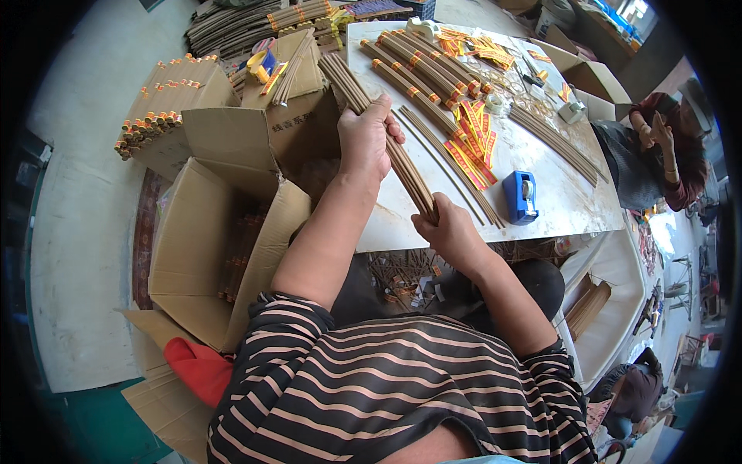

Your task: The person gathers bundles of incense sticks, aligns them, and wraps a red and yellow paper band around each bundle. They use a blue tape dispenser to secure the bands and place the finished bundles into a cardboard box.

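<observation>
Both my hands hold one bundle of long, thin brown incense sticks [407, 172], slanting over the white table's near left edge. My left hand [363, 141] is closed around its middle, thumb along the top. Around its near end wraps my right hand [452, 233], fingers closed. Beside the bundle, a few loose sticks [454, 172] lie on the white table [390, 220]. Past them are red and yellow paper labels [475, 147] and a blue tape dispenser [519, 203]. Several banded bundles [417, 66] rest farther back.
An open cardboard box [178, 255] with bundles inside stands at my left. Banded bundles [166, 97] are stacked beyond it. More loose sticks [556, 139] lie at the table's right. Another person [668, 147] sits past that side. Scraps [410, 282] lie below the table edge.
</observation>
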`<state>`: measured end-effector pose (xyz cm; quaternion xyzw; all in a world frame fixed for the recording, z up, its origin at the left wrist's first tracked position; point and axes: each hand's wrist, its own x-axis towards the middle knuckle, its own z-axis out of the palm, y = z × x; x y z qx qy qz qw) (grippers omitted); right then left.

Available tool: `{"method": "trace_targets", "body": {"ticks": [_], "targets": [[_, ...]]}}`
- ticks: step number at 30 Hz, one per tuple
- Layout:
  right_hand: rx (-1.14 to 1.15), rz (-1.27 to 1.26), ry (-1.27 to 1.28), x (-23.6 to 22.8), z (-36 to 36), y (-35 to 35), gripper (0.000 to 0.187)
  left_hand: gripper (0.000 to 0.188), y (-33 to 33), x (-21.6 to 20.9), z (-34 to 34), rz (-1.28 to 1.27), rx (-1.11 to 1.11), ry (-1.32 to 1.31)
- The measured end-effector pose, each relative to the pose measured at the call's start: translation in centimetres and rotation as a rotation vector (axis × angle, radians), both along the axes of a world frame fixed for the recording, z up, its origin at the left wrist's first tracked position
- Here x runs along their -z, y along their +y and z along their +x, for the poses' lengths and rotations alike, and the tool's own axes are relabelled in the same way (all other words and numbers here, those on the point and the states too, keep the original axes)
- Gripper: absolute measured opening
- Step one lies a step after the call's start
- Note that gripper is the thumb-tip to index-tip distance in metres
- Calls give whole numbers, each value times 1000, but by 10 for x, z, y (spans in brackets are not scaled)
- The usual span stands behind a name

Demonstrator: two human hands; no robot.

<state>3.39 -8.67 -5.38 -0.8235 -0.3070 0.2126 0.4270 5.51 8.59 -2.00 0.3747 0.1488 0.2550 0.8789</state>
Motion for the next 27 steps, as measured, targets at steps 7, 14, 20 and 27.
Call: {"method": "trace_targets", "body": {"ticks": [7, 14, 20, 27], "targets": [[-76, -3, 668, -25, -1, -12, 19, 28, 1, 34, -5, -322, 419, -172], [-2, -32, 403, -4, 6, -24, 21, 27, -20, 42, 11, -351, 353, -42], [-101, -69, 812, -32, 18, -43, 23, 29, -15, 42, 7, -430, 398, -140], [90, -210, -45, 1, 66, -66, 31, 33, 67, 67, 7, -572, 297, -168]]}}
